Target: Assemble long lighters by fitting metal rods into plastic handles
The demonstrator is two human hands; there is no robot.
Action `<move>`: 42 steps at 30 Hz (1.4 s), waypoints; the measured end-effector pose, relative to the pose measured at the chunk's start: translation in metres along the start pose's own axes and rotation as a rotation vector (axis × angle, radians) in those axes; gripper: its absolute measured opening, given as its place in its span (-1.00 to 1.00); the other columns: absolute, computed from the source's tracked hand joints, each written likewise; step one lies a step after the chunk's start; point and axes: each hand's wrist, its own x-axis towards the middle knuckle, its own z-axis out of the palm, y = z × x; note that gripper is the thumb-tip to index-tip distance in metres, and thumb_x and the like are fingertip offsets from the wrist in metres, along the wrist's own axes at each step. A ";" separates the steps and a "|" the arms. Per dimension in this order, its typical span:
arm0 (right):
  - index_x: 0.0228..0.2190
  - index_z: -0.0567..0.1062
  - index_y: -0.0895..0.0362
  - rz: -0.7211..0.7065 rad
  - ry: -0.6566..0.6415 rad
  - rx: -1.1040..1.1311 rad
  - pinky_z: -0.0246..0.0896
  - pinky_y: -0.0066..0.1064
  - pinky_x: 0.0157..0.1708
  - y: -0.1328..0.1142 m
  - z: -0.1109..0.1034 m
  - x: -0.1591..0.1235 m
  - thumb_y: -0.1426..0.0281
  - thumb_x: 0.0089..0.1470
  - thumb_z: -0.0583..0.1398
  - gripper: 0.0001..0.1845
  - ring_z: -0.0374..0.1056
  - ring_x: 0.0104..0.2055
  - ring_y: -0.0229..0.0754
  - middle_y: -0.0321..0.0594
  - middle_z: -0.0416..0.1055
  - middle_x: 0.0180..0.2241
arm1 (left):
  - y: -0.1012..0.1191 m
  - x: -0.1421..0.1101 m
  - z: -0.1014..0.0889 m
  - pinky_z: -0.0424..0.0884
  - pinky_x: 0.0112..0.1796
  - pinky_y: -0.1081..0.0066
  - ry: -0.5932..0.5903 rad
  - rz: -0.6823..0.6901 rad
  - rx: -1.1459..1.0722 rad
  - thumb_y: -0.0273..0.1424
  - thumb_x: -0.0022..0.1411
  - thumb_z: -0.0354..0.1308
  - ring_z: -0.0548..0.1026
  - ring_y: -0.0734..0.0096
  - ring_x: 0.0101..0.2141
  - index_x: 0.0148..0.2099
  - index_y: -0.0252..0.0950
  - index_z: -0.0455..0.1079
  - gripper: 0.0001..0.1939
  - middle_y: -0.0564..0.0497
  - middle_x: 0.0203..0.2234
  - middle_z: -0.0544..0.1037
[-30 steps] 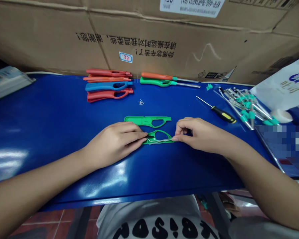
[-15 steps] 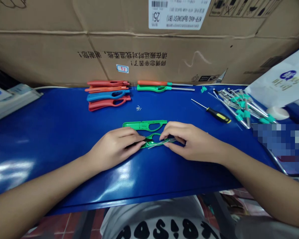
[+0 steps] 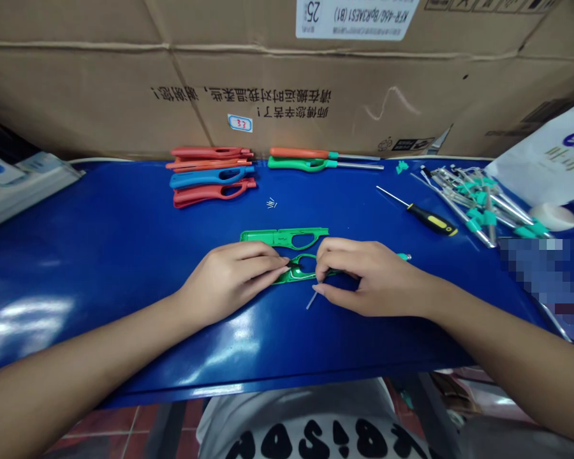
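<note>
We were, it seemed, fitting a thin pale tube [image 3: 311, 300] to the nearer green half-shell [image 3: 294, 275], midway between the surface's [image 3: 124, 210] near and far edges. Our left hand [image 3: 243, 271] pinched the shell; our right hand [image 3: 369, 275] pinched the tube, its tip towards the near edge. The next move likely called for lining it up, though our right fingers hid part of the shell. The other half-shell [image 3: 264, 238] lay just beyond; the screwdriver [image 3: 433, 220], nearer the right edge, blocked nothing.

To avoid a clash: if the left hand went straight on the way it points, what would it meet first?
Likely the small black part at the lower green handle half, which the left hand touches; beyond it, the right hand seems next, though depth is unclear.
</note>
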 end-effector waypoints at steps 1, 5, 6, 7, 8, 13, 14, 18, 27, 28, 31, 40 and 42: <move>-0.29 0.48 0.07 0.006 0.000 -0.004 0.13 -0.37 -0.29 0.000 0.001 0.000 0.29 0.28 0.19 -0.87 0.36 -0.25 -0.26 -0.29 0.44 -0.21 | 0.000 0.000 0.001 0.56 -0.17 0.47 0.007 -0.003 0.006 -0.45 0.37 0.25 0.64 0.42 -0.25 -0.11 -0.33 0.56 -0.90 -0.04 -0.24 0.66; -0.30 0.49 0.07 0.009 -0.003 -0.019 0.12 -0.39 -0.29 0.001 0.004 0.000 0.28 0.30 0.17 -0.84 0.36 -0.26 -0.28 -0.32 0.43 -0.22 | 0.000 0.000 0.006 0.56 -0.20 0.43 0.033 -0.002 0.043 -0.44 0.37 0.25 0.64 0.40 -0.27 -0.14 -0.31 0.57 -0.91 -0.01 -0.26 0.67; -0.30 0.49 0.07 0.007 -0.003 -0.025 0.12 -0.39 -0.30 0.001 0.004 0.000 0.28 0.30 0.17 -0.84 0.36 -0.27 -0.29 -0.32 0.43 -0.22 | 0.000 0.000 0.007 0.56 -0.21 0.42 0.038 0.003 0.054 -0.43 0.37 0.25 0.64 0.39 -0.27 -0.13 -0.31 0.57 -0.91 -0.01 -0.26 0.67; -0.30 0.49 0.07 0.005 -0.001 -0.031 0.12 -0.40 -0.30 0.002 0.005 0.000 0.29 0.30 0.18 -0.84 0.36 -0.27 -0.29 -0.33 0.43 -0.22 | 0.000 0.000 0.007 0.57 -0.21 0.41 0.039 0.007 0.066 -0.42 0.37 0.25 0.65 0.38 -0.27 -0.12 -0.31 0.57 -0.90 -0.02 -0.26 0.68; -0.30 0.50 0.07 0.005 0.003 -0.038 0.12 -0.40 -0.30 0.002 0.005 0.000 0.29 0.29 0.18 -0.85 0.36 -0.27 -0.29 -0.33 0.43 -0.23 | 0.001 0.000 0.007 0.57 -0.21 0.40 0.035 0.011 0.075 -0.42 0.37 0.24 0.65 0.37 -0.26 -0.11 -0.31 0.58 -0.89 -0.02 -0.25 0.68; -0.32 0.50 0.08 0.003 0.016 -0.041 0.11 -0.42 -0.31 0.001 0.005 0.001 0.33 0.28 0.18 -0.87 0.36 -0.28 -0.31 -0.33 0.42 -0.24 | 0.003 0.000 0.003 0.59 -0.20 0.31 -0.019 0.030 0.116 -0.43 0.36 0.23 0.66 0.28 -0.23 -0.05 -0.32 0.58 -0.84 -0.06 -0.19 0.69; -0.32 0.49 0.08 -0.001 0.018 -0.038 0.11 -0.42 -0.30 0.001 0.005 0.002 0.35 0.28 0.18 -0.87 0.36 -0.27 -0.31 -0.33 0.42 -0.24 | 0.004 0.000 0.002 0.59 -0.19 0.30 -0.028 0.030 0.119 -0.44 0.37 0.23 0.66 0.27 -0.22 -0.04 -0.33 0.58 -0.83 -0.07 -0.17 0.69; -0.30 0.49 0.08 -0.021 0.016 -0.044 0.12 -0.43 -0.30 0.002 0.004 0.001 0.38 0.28 0.17 -0.90 0.37 -0.26 -0.31 -0.34 0.43 -0.23 | 0.005 0.000 -0.002 0.60 -0.17 0.29 -0.058 0.026 0.112 -0.46 0.38 0.20 0.67 0.26 -0.18 -0.04 -0.33 0.58 -0.83 -0.07 -0.14 0.69; -0.24 0.47 0.07 -0.022 0.068 -0.019 0.14 -0.44 -0.28 0.004 0.008 0.002 0.38 0.28 0.18 -0.95 0.36 -0.26 -0.32 -0.35 0.43 -0.26 | 0.004 -0.002 -0.001 0.59 -0.19 0.29 -0.092 0.031 0.120 -0.46 0.41 0.16 0.66 0.25 -0.18 -0.07 -0.33 0.58 -0.83 -0.08 -0.13 0.69; -0.21 0.47 0.07 -0.003 0.091 -0.012 0.14 -0.45 -0.30 0.005 0.009 0.002 0.36 0.28 0.20 -0.94 0.36 -0.27 -0.32 -0.35 0.43 -0.28 | 0.005 -0.002 -0.001 0.58 -0.19 0.29 -0.092 0.029 0.122 -0.46 0.41 0.16 0.66 0.25 -0.18 -0.06 -0.33 0.58 -0.83 -0.08 -0.13 0.69; -0.14 0.49 0.06 0.025 0.148 -0.017 0.12 -0.46 -0.38 0.009 0.015 0.004 0.31 0.26 0.24 -0.85 0.36 -0.33 -0.32 -0.37 0.42 -0.33 | 0.007 -0.001 0.000 0.56 -0.20 0.30 -0.084 0.022 0.121 -0.45 0.41 0.16 0.66 0.26 -0.19 -0.04 -0.32 0.57 -0.83 -0.08 -0.13 0.69; -0.13 0.55 0.10 -0.099 0.187 -0.008 0.29 -0.45 -0.13 0.010 0.019 0.007 0.41 0.28 0.24 -0.87 0.49 -0.09 -0.24 -0.25 0.57 -0.14 | 0.007 0.001 0.004 0.52 -0.15 0.30 -0.120 -0.002 -0.074 -0.48 0.40 0.18 0.61 0.29 -0.17 0.07 -0.33 0.53 -0.77 -0.08 -0.07 0.67; -0.11 0.57 0.11 -0.141 0.176 -0.030 0.31 -0.46 -0.13 0.011 0.019 0.007 0.43 0.31 0.20 -0.83 0.50 -0.09 -0.24 -0.25 0.58 -0.12 | 0.008 0.002 0.004 0.53 -0.13 0.30 -0.102 -0.025 -0.112 -0.46 0.38 0.21 0.61 0.29 -0.16 0.09 -0.35 0.52 -0.74 -0.10 -0.09 0.66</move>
